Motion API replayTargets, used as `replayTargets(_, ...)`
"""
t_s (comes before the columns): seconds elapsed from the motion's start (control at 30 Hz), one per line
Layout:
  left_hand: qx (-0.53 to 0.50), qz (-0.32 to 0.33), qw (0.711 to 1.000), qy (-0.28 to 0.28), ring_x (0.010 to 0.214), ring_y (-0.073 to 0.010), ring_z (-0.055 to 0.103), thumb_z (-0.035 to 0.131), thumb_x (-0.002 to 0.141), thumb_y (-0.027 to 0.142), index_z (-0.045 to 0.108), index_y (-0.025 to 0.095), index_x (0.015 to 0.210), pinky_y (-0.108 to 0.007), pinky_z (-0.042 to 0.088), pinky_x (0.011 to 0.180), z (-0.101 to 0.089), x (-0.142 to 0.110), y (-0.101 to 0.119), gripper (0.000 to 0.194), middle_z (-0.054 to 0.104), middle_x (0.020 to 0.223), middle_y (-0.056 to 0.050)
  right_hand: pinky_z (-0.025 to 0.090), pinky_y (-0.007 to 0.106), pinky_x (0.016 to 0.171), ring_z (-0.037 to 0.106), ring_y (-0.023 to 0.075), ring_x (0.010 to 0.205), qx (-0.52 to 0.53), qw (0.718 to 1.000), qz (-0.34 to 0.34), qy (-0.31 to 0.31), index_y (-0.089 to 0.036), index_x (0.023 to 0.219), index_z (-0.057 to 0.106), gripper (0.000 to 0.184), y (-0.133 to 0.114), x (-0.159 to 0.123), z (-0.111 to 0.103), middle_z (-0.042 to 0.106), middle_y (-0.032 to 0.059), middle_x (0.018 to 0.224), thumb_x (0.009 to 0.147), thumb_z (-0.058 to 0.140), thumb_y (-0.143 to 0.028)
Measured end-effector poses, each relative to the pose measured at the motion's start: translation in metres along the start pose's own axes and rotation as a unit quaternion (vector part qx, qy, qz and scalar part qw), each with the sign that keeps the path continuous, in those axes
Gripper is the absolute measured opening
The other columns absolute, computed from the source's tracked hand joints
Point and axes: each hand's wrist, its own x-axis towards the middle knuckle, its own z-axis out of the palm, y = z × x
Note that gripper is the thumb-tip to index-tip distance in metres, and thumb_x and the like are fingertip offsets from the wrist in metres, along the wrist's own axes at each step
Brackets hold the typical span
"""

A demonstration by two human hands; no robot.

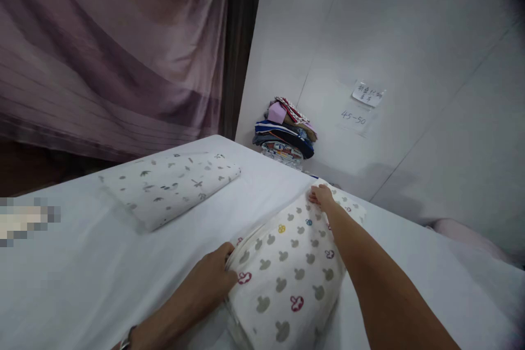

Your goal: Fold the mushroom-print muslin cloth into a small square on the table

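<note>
White tabletop [264, 197] before pink curtain [123, 54], beside grey wall [430, 93]; left fingers [229, 279] and right fingers [315, 194] grasp mushroom-print cloth [287, 268] by its edge.

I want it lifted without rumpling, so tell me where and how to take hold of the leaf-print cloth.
Probably pinch the leaf-print cloth along its long edge facing the mushroom-print cloth, coming in from that side: it lies flat, and that edge shows its thickness.

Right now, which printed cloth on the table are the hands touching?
The mushroom-print cloth: left hand and right hand on its edges; the leaf-print cloth lies apart, untouched.
</note>
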Motion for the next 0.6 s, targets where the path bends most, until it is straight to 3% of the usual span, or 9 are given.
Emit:
replayTargets(0.13,0.055,-0.011,0.998,-0.017,0.059,-0.0168,0.058,0.04,0.064,0.013,0.049,0.02,0.079,-0.026,0.036,0.054,-0.007,-0.004,0.003,0.019,0.064,0.074,-0.001,0.053,0.029,0.073,0.062,0.0181,0.087,-0.045,0.998,-0.037,0.025,-0.016,0.12,0.053,0.044,0.007,-0.045,-0.018,0.062,0.0095,0.105,0.078,0.06,-0.022)
replayTargets(0.23,0.13,0.004,0.991,-0.007,0.07,-0.0198,0.06,0.04,0.066,0.015,0.048,0.02,0.077,-0.027,0.036,0.057,-0.009,-0.003,0.001,0.014,0.064,0.078,-0.003,0.05,0.03,0.085,0.058,0.0211,0.104,-0.083,0.991,-0.103,0.035,-0.019,0.11,0.062,0.039,0.025,-0.09,-0.052,0.061,0.0069,0.115,0.071,0.063,-0.025)
replayTargets(0.3,0.189,0.021,0.982,0.002,0.077,-0.0222,0.06,0.041,0.069,0.018,0.048,0.02,0.076,-0.029,0.036,0.06,-0.011,-0.003,0.001,0.011,0.064,0.081,-0.005,0.044,0.033,0.094,0.051,0.024,0.115,-0.129,0.976,-0.161,0.069,-0.018,0.115,0.06,0.047,0.044,-0.123,-0.078,0.056,0.0082,0.125,0.07,0.062,-0.031)
replayTargets(0.43,0.276,0.011,0.959,0.056,0.081,-0.0246,0.059,0.042,0.076,0.028,0.052,0.02,0.083,-0.033,0.038,0.063,-0.017,-0.003,0.0,0.015,0.063,0.089,-0.007,0.041,0.037,0.099,0.044,0.0272,0.123,-0.112,0.981,-0.08,0.138,-0.02,0.134,0.043,0.07,0.079,-0.19,-0.114,0.044,0.0098,0.138,0.07,0.063,-0.044)
replayTargets(0.53,0.286,0.041,0.949,0.13,0.098,-0.0269,0.055,0.04,0.08,0.044,0.053,0.019,0.097,-0.034,0.041,0.069,-0.015,0.002,-0.005,0.032,0.06,0.106,-0.009,0.048,0.034,0.092,0.05,0.0265,0.118,-0.002,0.995,0.0,0.099,-0.018,0.142,0.025,0.088,0.086,-0.234,-0.111,0.043,0.0133,0.138,0.071,0.065,-0.049)
replayTargets(0.6,0.28,0.063,0.948,0.141,0.103,-0.0277,0.053,0.038,0.081,0.052,0.055,0.018,0.097,-0.035,0.042,0.072,-0.01,0.007,-0.008,0.041,0.059,0.107,-0.011,0.053,0.033,0.083,0.057,0.0255,0.11,0.07,0.996,0.036,0.046,-0.018,0.145,0.014,0.095,0.082,-0.254,-0.098,0.051,0.0132,0.13,0.071,0.066,-0.049)
